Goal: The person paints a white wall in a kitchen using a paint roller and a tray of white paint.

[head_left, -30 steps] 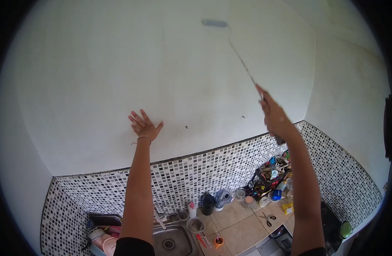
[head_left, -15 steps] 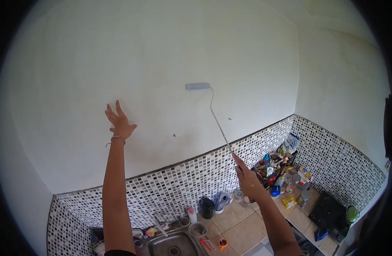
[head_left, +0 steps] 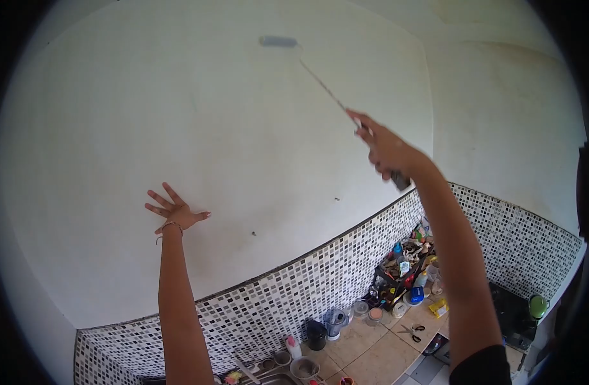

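Note:
My right hand point(head_left: 390, 146) is wrapped round the dark handle of a paint roller point(head_left: 278, 42). The roller's pale grey sleeve lies against the upper part of the white wall point(head_left: 230, 115), and its thin metal rod slants down to my fingers. On the left, my left hand point(head_left: 177, 210) rests on the wall with its fingers spread. It holds nothing, and a bracelet circles the wrist. Two small dark fixings stick out of the wall between and below my hands.
Below the wall runs a black-and-white mosaic backsplash point(head_left: 294, 276). On the tiled counter stand a blender jug point(head_left: 335, 323), scissors point(head_left: 412, 332), a yellow packet point(head_left: 438, 308) and many jars and bottles. A sink point(head_left: 275, 378) is at the bottom, a black stove point(head_left: 511, 316) at the right.
My right hand has raised the paint roller much higher on the wall. My left hand sits lower in view, its fingers still spread. The view has tilted upward.

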A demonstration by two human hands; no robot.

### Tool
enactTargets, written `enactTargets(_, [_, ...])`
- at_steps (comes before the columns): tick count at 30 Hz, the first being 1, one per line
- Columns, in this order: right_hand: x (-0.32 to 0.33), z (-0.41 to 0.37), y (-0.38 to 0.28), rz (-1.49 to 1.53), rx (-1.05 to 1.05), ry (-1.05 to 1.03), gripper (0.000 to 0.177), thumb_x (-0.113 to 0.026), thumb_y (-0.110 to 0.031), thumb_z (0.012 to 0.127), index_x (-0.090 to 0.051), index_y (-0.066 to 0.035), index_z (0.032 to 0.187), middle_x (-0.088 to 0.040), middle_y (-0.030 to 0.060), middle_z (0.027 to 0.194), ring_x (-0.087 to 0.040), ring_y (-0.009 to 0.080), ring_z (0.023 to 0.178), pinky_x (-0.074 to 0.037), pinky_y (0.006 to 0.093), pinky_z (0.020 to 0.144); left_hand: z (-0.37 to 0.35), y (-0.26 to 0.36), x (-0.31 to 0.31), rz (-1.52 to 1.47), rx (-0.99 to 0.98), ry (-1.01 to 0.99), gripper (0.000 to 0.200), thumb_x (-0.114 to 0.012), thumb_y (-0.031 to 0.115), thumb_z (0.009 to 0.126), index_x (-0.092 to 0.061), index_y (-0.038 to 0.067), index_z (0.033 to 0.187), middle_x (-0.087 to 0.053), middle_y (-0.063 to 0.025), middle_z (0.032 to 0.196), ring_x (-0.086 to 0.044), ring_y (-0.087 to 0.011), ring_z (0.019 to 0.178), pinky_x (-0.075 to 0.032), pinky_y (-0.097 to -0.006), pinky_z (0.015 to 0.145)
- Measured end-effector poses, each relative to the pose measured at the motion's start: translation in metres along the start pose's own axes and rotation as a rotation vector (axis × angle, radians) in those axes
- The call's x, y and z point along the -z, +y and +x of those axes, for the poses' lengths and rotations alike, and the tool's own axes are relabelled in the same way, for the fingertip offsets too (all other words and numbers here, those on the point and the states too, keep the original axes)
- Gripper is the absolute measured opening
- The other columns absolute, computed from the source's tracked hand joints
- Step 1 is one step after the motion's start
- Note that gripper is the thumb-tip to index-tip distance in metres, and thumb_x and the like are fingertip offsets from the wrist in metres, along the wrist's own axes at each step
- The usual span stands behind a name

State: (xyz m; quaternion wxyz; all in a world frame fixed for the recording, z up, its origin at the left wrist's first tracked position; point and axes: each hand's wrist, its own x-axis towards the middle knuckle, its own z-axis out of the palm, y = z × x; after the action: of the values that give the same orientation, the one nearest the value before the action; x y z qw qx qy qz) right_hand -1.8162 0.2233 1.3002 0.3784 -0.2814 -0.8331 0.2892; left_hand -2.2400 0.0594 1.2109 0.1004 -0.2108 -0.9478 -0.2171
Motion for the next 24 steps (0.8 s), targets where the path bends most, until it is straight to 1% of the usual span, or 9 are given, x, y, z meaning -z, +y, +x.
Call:
enactTargets(7, [0.017, 0.002, 0.005, -0.153, -0.003, -0.023, 0.047, -0.033, -0.032, 0.107, -0.023, -0.031, 0.154, -0.033, -0.0035, 0.051, -0.034, 0.0077, 0.04, -0.038, 0.0266, 0.036, 0.015, -0.009, -0.01, -0.079, -0.032, 0.028, 0.145, -0.069, 0.078, 0.065, 0.032, 0.014, 0.147, 0.044, -0.0277, 0.145, 0.04, -0.0558, 0.129, -0.016, -0.0897, 0.081])
enactTargets(8, [0.014, -0.014, 0.018, -0.158, -0.063, -0.072, 0.048, -0.031, -0.03, 0.107, -0.021, -0.031, 0.154, -0.035, -0.0023, 0.051, -0.036, 0.0089, 0.039, -0.039, 0.027, 0.036, 0.015, -0.009, -0.011, -0.086, -0.036, 0.033, 0.144, -0.069, 0.079, 0.065, 0.032, 0.014, 0.147, 0.044, -0.0277, 0.145, 0.04, -0.0557, 0.129, -0.015, -0.0898, 0.082])
enactTargets(9, [0.006, -0.031, 0.041, -0.196, -0.04, -0.065, 0.047, -0.035, -0.027, 0.107, -0.026, -0.031, 0.152, -0.051, 0.0073, 0.065, -0.046, 0.0137, 0.044, -0.043, 0.0306, 0.037, 0.015, -0.01, -0.01, -0.095, -0.043, 0.04, 0.144, -0.068, 0.079, 0.066, 0.031, 0.014, 0.147, 0.044, -0.0276, 0.145, 0.04, -0.0557, 0.129, -0.015, -0.0898, 0.082])
enactTargets(11, [-0.005, -0.066, 0.063, -0.294, -0.082, -0.095, 0.047, -0.035, -0.023, 0.106, -0.026, -0.027, 0.153, -0.056, 0.0129, 0.073, -0.045, 0.014, 0.042, -0.046, 0.033, 0.041, 0.009, -0.007, -0.007, -0.108, -0.039, 0.037, 0.144, -0.069, 0.079, 0.065, 0.031, 0.015, 0.148, 0.043, -0.027, 0.145, 0.041, -0.0552, 0.129, -0.013, -0.0899, 0.082])
enactTargets(18, [0.016, -0.038, 0.027, -0.237, -0.11, -0.085, 0.052, -0.039, -0.022, 0.106, -0.022, -0.031, 0.154, -0.042, 0.0015, 0.058, -0.042, 0.01, 0.043, -0.04, 0.0286, 0.037, -0.003, 0.003, 0.006, -0.071, 0.036, -0.011, 0.146, -0.071, 0.078, 0.063, 0.029, 0.015, 0.149, 0.043, -0.0247, 0.147, 0.041, -0.0528, 0.13, -0.014, -0.0883, 0.086])
enactTargets(19, [0.025, -0.019, 0.018, -0.188, -0.072, -0.041, 0.057, -0.041, -0.016, 0.104, -0.02, -0.033, 0.154, -0.05, 0.004, 0.067, -0.042, 0.01, 0.045, -0.039, 0.027, 0.036, -0.005, 0.004, 0.008, -0.074, 0.038, -0.016, 0.145, -0.07, 0.078, 0.063, 0.029, 0.015, 0.149, 0.043, -0.0246, 0.147, 0.041, -0.0525, 0.131, -0.015, -0.088, 0.087])
enactTargets(20, [0.035, -0.002, -0.004, -0.252, -0.12, -0.035, 0.069, -0.043, -0.003, 0.097, -0.019, -0.033, 0.154, -0.063, 0.0166, 0.105, -0.044, 0.0107, 0.047, -0.04, 0.0272, 0.037, -0.007, 0.005, 0.011, -0.072, 0.042, -0.022, 0.145, -0.07, 0.078, 0.063, 0.029, 0.015, 0.149, 0.043, -0.0246, 0.147, 0.041, -0.0522, 0.131, -0.015, -0.0877, 0.087])
enactTargets(21, [0.043, 0.018, -0.009, -0.249, 0.053, -0.011, 0.079, -0.037, 0.003, 0.087, -0.017, -0.033, 0.155, -0.054, 0.0257, 0.122, -0.04, 0.01, 0.046, -0.041, 0.028, 0.038, -0.007, 0.005, 0.011, -0.068, 0.047, -0.03, 0.145, -0.069, 0.078, 0.063, 0.028, 0.015, 0.149, 0.043, -0.0245, 0.147, 0.041, -0.052, 0.131, -0.015, -0.0875, 0.088])
enactTargets(24, [0.058, 0.068, -0.07, -0.313, 0.094, 0.083, 0.056, -0.038, -0.018, 0.098, -0.026, -0.032, 0.151, -0.042, 0.0075, 0.08, -0.037, 0.0098, 0.045, -0.039, 0.0257, 0.039, -0.004, 0.002, 0.009, -0.072, 0.034, -0.015, 0.142, -0.068, 0.079, 0.064, 0.027, 0.016, 0.15, 0.043, -0.024, 0.147, 0.041, -0.0513, 0.132, -0.015, -0.0873, 0.089])
